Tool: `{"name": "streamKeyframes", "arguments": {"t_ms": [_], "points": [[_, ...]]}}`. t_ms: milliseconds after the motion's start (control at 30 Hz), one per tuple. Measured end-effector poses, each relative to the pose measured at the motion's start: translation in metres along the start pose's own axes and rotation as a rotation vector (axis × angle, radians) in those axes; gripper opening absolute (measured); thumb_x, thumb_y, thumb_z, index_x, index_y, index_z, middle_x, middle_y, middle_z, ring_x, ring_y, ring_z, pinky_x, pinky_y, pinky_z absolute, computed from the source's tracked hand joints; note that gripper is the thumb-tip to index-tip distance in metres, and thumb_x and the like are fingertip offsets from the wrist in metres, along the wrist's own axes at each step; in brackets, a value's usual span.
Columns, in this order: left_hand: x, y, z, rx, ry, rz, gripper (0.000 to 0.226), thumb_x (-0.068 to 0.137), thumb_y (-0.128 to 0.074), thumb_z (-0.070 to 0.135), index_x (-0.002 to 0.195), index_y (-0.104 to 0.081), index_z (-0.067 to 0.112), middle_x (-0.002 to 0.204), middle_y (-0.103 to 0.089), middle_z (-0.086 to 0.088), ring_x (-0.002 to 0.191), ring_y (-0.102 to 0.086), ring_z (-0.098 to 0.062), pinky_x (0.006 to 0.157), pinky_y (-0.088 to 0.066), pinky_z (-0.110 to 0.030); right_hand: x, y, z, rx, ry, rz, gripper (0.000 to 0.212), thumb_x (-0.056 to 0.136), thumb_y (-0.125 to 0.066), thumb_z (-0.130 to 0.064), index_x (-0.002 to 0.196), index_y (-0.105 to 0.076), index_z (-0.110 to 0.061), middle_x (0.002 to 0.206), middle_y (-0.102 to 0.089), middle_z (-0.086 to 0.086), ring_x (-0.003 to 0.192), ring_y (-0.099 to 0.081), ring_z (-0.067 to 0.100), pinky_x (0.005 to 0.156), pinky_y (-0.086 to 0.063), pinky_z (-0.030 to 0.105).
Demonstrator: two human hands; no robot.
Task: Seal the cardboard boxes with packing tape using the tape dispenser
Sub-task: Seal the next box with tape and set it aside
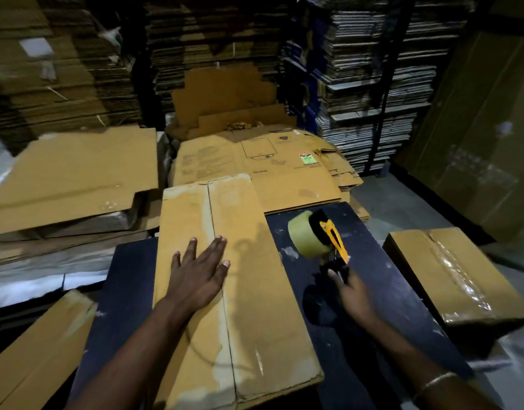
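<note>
I am looking down at a dark worktop (379,279) with a long cardboard box (234,291) lying across its middle, its far end reaching past the worktop's far edge. The two top flaps are meeting along a seam (222,279) that is running lengthwise, and I am not seeing tape over that seam. My left hand (198,276) is lying flat on the box, fingers straight and spread, the palm pressing down just left of the seam with the fingertips crossing it; it is holding nothing. My right hand (351,294) is gripping the handle of the tape dispenser (333,241) above the worktop's right half, beside the box's right edge and apart from it. The dispenser's yellow frame is tilting away from me, and the roll of packing tape (303,238) is sitting on its left side. The hand is blurred, so I cannot tell exactly how the fingers are wrapping.

Off the worktop's right edge a second box (453,273) is sitting with glossy tape along its top. Flattened cartons (254,164) are lying beyond the far edge, another flat sheet (74,176) is resting off the far-left corner, and tall stacks of cardboard (373,72) are filling the background.
</note>
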State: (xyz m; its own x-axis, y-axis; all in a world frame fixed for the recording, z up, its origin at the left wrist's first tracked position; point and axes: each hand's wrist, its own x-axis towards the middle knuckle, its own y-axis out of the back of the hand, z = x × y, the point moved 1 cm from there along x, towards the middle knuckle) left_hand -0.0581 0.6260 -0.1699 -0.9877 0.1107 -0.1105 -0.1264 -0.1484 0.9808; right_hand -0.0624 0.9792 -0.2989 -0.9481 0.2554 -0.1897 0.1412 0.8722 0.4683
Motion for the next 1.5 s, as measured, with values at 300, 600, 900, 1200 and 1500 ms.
{"name": "streamKeyframes", "arguments": {"t_ms": [300, 600, 900, 1200, 1500], "points": [[-0.013, 0.003, 0.004, -0.102, 0.008, 0.024, 0.058, 0.103, -0.02, 0.058, 0.157, -0.007, 0.042, 0.163, -0.004, 0.022, 0.153, 0.009, -0.02, 0.121, 0.0, -0.05, -0.023, -0.031, -0.169, 0.364, 0.133, -0.203, 0.03, 0.103, -0.05, -0.041, 0.083, -0.052, -0.018, 0.063, -0.046, -0.002, 0.05, -0.042, 0.011, 0.046, -0.031, 0.024], [0.01, 0.038, -0.018, -1.1, 0.183, 0.359, 0.039, 0.097, -0.06, 0.01, 0.135, -0.058, 0.017, 0.127, -0.061, 0.0, 0.117, -0.058, -0.017, 0.083, -0.047, -0.009, -0.052, -0.067, -0.253, 0.666, -0.191, -0.568, 0.053, 0.099, -0.038, -0.061, 0.094, -0.055, -0.011, 0.064, -0.048, -0.002, 0.053, -0.042, 0.012, 0.049, -0.037, 0.027], [0.066, 0.043, -0.051, -1.369, 0.031, 0.278, 0.085, 0.083, -0.075, 0.002, 0.153, -0.032, 0.024, 0.15, -0.04, 0.006, 0.134, -0.043, -0.017, 0.084, -0.051, -0.014, -0.057, -0.094, -0.269, 0.838, -0.343, -0.69, 0.054, 0.096, -0.041, -0.064, 0.094, -0.052, -0.011, 0.066, -0.042, -0.003, 0.049, -0.039, 0.011, 0.044, -0.036, 0.024], [0.095, 0.036, -0.075, -1.195, 0.007, 0.278, 0.058, 0.083, -0.075, 0.003, 0.136, -0.055, 0.014, 0.123, -0.061, 0.0, 0.109, -0.06, -0.018, 0.086, -0.054, -0.024, -0.065, -0.092, -0.284, 0.801, -0.341, -0.651, 0.054, 0.096, -0.039, -0.064, 0.095, -0.053, -0.012, 0.066, -0.042, -0.004, 0.05, -0.038, 0.009, 0.047, -0.035, 0.024], [0.115, 0.071, -0.082, -1.562, 0.472, -0.493, 0.082, 0.091, -0.046, 0.061, 0.102, -0.068, -0.017, 0.081, -0.071, -0.022, 0.057, -0.066, -0.021, 0.047, -0.051, -0.02, -0.068, -0.095, -0.289, 0.591, -0.27, -0.551, 0.056, 0.095, -0.042, -0.065, 0.1, -0.056, -0.011, 0.066, -0.045, -0.003, 0.051, -0.04, 0.011, 0.05, -0.033, 0.026]]}}
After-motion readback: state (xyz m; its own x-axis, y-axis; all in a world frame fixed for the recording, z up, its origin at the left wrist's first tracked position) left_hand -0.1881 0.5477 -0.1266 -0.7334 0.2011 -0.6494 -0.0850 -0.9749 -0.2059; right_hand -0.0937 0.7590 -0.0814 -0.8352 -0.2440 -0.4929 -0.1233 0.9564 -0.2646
